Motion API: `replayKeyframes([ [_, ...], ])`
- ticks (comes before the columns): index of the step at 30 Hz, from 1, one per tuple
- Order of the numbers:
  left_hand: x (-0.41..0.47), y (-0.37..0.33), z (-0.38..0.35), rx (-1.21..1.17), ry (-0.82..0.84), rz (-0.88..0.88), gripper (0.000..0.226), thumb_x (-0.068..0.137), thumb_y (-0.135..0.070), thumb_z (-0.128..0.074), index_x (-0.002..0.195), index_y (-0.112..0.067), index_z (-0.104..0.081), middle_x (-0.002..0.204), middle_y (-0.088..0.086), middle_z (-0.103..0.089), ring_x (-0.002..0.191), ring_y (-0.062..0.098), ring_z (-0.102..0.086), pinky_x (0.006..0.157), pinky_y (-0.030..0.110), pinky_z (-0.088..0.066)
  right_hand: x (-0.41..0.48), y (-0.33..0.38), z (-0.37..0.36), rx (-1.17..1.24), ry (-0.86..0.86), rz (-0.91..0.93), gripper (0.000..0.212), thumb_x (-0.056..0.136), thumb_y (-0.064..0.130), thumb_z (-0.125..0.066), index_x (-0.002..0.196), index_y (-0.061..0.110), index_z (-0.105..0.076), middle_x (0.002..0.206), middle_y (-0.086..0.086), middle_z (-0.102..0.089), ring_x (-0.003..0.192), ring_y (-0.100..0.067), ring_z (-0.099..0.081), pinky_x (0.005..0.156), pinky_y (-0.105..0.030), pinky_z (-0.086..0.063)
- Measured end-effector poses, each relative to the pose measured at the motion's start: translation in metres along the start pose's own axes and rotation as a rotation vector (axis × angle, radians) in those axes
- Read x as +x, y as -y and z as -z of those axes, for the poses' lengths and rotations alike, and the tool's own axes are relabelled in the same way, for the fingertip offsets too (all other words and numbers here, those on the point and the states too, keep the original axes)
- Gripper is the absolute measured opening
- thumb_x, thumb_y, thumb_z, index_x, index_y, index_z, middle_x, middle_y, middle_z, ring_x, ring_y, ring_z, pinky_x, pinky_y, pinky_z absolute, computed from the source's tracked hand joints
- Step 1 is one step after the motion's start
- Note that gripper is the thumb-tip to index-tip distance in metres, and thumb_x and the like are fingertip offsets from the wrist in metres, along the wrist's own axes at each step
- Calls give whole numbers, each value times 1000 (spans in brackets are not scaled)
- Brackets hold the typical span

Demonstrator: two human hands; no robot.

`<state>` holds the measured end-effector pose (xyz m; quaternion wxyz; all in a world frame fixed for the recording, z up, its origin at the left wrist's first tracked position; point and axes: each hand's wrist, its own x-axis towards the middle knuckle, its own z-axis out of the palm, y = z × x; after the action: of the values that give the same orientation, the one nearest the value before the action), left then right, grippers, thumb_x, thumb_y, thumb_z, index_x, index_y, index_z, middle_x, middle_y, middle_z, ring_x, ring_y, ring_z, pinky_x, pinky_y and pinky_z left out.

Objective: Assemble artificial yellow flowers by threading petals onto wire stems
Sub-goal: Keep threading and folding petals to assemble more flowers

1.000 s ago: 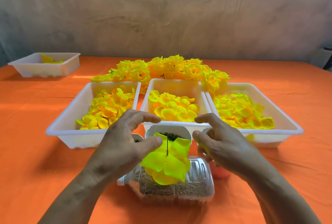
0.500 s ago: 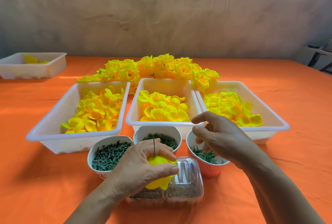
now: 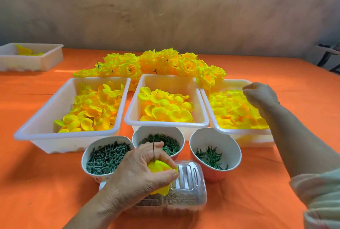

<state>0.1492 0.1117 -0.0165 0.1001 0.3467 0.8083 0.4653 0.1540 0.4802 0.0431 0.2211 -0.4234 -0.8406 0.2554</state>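
My left hand point(image 3: 141, 171) grips a partly built yellow flower point(image 3: 160, 167), folding its petals shut around a thin dark wire stem point(image 3: 153, 148) that sticks up between my fingers. The hand sits over a clear plastic container point(image 3: 185, 186) near the front edge. My right hand point(image 3: 261, 95) hovers over the far end of the right tray point(image 3: 237, 133) of loose yellow petals point(image 3: 231, 109). Its fingers are bunched together; whether they pinch a petal is not visible.
Two more white trays of petals, the left tray point(image 3: 36, 133) and the middle tray point(image 3: 165, 124), stand side by side. Three cups hold green pegs point(image 3: 105, 159), green rings point(image 3: 166, 143) and green leaf pieces point(image 3: 209, 158). Finished flowers point(image 3: 160, 63) lie behind; another tray point(image 3: 36, 59) is far left.
My right hand moved from the leaf cup up and right to the right petal tray. My left hand keeps its closed grip on the flower, which was open and spread a second ago.
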Motion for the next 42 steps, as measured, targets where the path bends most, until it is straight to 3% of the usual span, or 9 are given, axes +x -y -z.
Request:
replayKeyframes([
  [3, 0, 0, -1, -9, -21, 3, 21, 54, -52, -74, 74, -47, -73, 107, -40, -52, 111, -34, -37, 85, 2, -30, 10, -11, -10, 34, 135, -61, 31, 93, 31, -56, 120, 21, -65, 127, -14, -62, 117, -33, -56, 99, -41, -45],
  [6, 1, 1, -1, -23, -31, 2, 30, 48, -61, -68, 73, -46, -73, 104, -39, -55, 111, -32, -39, 85, 1, -31, 13, -19, -20, -1, 223, -71, 31, 93, 24, -56, 121, 15, -66, 129, -16, -60, 118, -35, -55, 100, -42, -44],
  [15, 2, 1, -4, -55, -51, 36, 33, 45, -64, -67, 71, -45, -74, 108, -34, -59, 112, -26, -45, 90, 16, -38, 24, -37, -21, -178, -55, 16, 35, 86, 3, -54, 113, 19, -71, 122, -14, -66, 114, -35, -56, 94, -32, -44],
  [21, 0, -1, -4, -54, -56, 50, 34, 45, -65, -67, 72, -46, -74, 111, -34, -58, 110, -27, -45, 90, 19, -39, 24, -49, -24, -305, 83, -41, 60, 82, 43, -70, 134, 18, -53, 131, -15, -59, 122, -34, -53, 94, -36, -43],
  [26, 1, -3, -5, -64, -64, 49, 33, 45, -64, -66, 70, -44, -75, 103, -37, -61, 109, -29, -43, 88, 10, -35, 25, -53, -31, -291, 49, -84, 22, 86, 27, -60, 104, 23, -72, 113, -14, -67, 106, -34, -60, 76, -30, -42],
  [30, 0, -3, -4, -71, -65, 57, 33, 45, -64, -67, 69, -43, -75, 106, -32, -62, 110, -28, -44, 88, 13, -37, 25, -49, -24, -217, -182, -1, 29, 86, 18, -51, 105, 18, -72, 111, -21, -66, 105, -41, -58, 84, -37, -47],
  [35, 1, -3, -5, -76, -69, 72, 34, 44, -63, -68, 70, -43, -75, 112, -29, -62, 107, -29, -44, 92, 16, -40, 15, -33, -1, 173, -272, 66, 22, 85, 29, -62, 100, 16, -72, 93, -18, -70, 93, -37, -64, 83, -43, -48],
  [38, 0, -4, -5, -78, -68, 93, 36, 44, -64, -69, 72, -42, -76, 112, -29, -61, 107, -27, -46, 95, 35, -50, -10, -13, 10, 721, -48, 34, 2, 82, 15, -65, 82, 17, -65, 76, -9, -66, 60, -17, -65, 57, -33, -52],
  [42, 0, -4, -5, -59, -61, 100, 32, 47, -62, -71, 74, -45, -75, 112, -32, -59, 105, -28, -46, 91, 38, -54, -57, 13, 8, 1060, 327, 42, 10, 89, 8, -58, 94, 14, -63, 81, -4, -67, 66, -15, -62, 62, -29, -44],
])
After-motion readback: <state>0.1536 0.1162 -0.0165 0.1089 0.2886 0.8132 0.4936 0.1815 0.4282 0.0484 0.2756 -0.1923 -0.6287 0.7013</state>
